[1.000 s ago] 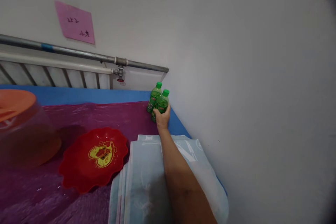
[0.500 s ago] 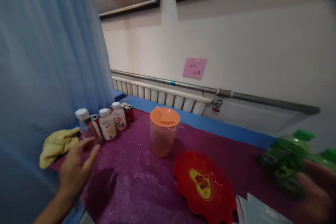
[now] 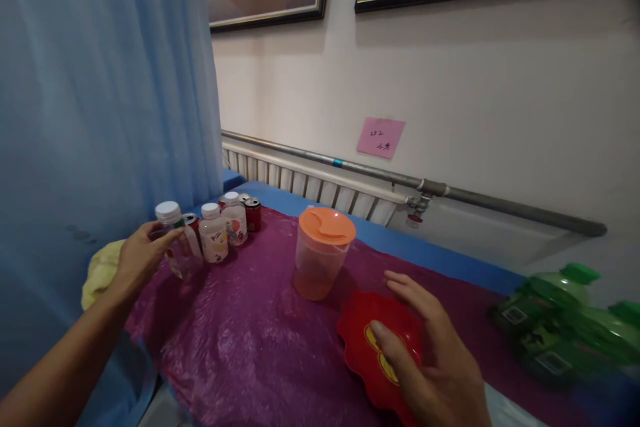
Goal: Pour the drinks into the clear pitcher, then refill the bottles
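Note:
My left hand (image 3: 143,250) is around the upper part of a clear plastic bottle (image 3: 184,259) with a white cap, thumb across its front. The far fingers are partly hidden behind the bottle. My right hand (image 3: 435,353) is open, fingers apart, above a red scalloped plate (image 3: 360,360) with a yellow printed design, and covers its right side. Between the hands stands a clear pitcher (image 3: 320,263) with an orange lid and some liquid low inside.
Two white-capped bottles (image 3: 214,240) and several drink cans (image 3: 253,215) stand beside the held bottle. A yellow cloth (image 3: 103,270) lies at the left by a blue curtain (image 3: 110,93). Green bottles (image 3: 545,320) stand at the right. A radiator (image 3: 280,177) and pipe run behind the table.
My left hand has moved up and right onto the clear bottle and closed round it. My right hand has come left from the green bottles to above the red plate. The view shifted slightly.

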The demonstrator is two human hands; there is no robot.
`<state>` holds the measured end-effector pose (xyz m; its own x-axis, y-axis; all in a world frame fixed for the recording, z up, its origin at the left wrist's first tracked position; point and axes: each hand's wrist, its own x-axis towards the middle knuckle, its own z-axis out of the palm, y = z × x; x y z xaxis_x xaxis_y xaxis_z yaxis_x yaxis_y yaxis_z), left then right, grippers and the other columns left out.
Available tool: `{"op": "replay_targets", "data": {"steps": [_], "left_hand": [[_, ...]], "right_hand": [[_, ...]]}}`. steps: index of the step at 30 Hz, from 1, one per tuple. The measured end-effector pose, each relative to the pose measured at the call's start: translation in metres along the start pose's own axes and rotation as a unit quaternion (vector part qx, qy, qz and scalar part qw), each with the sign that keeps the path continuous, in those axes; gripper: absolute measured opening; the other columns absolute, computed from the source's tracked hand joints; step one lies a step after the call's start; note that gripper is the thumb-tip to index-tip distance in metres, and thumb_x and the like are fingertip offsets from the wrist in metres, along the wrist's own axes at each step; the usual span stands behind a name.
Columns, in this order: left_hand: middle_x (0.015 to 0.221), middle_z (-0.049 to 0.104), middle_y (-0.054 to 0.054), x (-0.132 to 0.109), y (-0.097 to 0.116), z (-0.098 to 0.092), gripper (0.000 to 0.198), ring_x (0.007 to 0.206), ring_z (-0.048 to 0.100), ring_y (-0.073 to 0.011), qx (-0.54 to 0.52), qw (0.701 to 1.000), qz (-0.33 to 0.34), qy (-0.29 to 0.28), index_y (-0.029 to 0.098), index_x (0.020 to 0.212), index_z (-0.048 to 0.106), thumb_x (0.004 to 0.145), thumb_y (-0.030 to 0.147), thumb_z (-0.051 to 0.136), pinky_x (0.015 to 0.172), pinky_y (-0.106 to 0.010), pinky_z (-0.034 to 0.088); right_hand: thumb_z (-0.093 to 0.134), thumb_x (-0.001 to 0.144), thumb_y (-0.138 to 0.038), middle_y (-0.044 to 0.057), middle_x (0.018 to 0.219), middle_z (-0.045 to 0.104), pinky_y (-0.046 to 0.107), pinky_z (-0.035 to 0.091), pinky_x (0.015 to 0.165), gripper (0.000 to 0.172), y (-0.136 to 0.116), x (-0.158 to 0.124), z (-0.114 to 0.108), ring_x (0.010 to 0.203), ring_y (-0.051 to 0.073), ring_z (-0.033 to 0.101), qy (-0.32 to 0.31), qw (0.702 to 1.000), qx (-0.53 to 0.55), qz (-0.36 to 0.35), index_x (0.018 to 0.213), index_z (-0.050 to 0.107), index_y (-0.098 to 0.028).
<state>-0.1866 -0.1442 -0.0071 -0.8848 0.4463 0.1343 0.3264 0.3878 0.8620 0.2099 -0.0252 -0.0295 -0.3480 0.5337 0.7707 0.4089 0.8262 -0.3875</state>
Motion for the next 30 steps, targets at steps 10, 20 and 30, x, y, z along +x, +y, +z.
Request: {"op": "replay_targets", "data": {"steps": [10, 20, 30], "left_hand": [[0.100, 0.074, -0.001, -0.150, 0.042, 0.064, 0.055, 0.088, 0.068, -0.0134, -0.296, 0.921, 0.038, -0.249, 0.024, 0.099, 0.073, 0.053, 0.046, 0.093, 0.079, -0.013, 0.057], [0.127, 0.067, 0.009, -0.154, 0.088, 0.080, 0.051, 0.112, 0.064, -0.0067, -0.188, 0.878, 0.220, -0.382, 0.040, 0.121, 0.066, 0.073, 0.050, 0.079, 0.091, -0.003, 0.046], [0.123, 0.068, -0.001, -0.147, 0.026, 0.123, 0.062, 0.117, 0.061, -0.0244, -0.019, 0.915, 0.081, -0.395, 0.030, 0.118, 0.067, 0.067, 0.066, 0.068, 0.112, -0.040, 0.047]], "right_hand": [[0.090, 0.062, -0.041, 0.010, 0.160, 0.039, 0.058, 0.038, 0.116, 0.109, -0.042, -0.016, 0.019, 0.147, 0.035, 0.037, -0.302, 0.925, 0.145, 0.179, 0.154, 0.034, -0.030], [0.073, 0.069, -0.021, 0.011, 0.146, 0.055, 0.048, 0.039, 0.114, 0.088, -0.002, -0.030, -0.005, 0.135, 0.028, 0.052, -0.235, 0.964, 0.077, 0.096, 0.150, 0.038, -0.020], [0.058, 0.073, -0.017, 0.015, 0.134, 0.062, 0.050, 0.047, 0.100, 0.072, 0.032, -0.040, -0.022, 0.122, 0.031, 0.059, -0.178, 0.979, -0.069, 0.066, 0.144, 0.044, -0.016]]}}
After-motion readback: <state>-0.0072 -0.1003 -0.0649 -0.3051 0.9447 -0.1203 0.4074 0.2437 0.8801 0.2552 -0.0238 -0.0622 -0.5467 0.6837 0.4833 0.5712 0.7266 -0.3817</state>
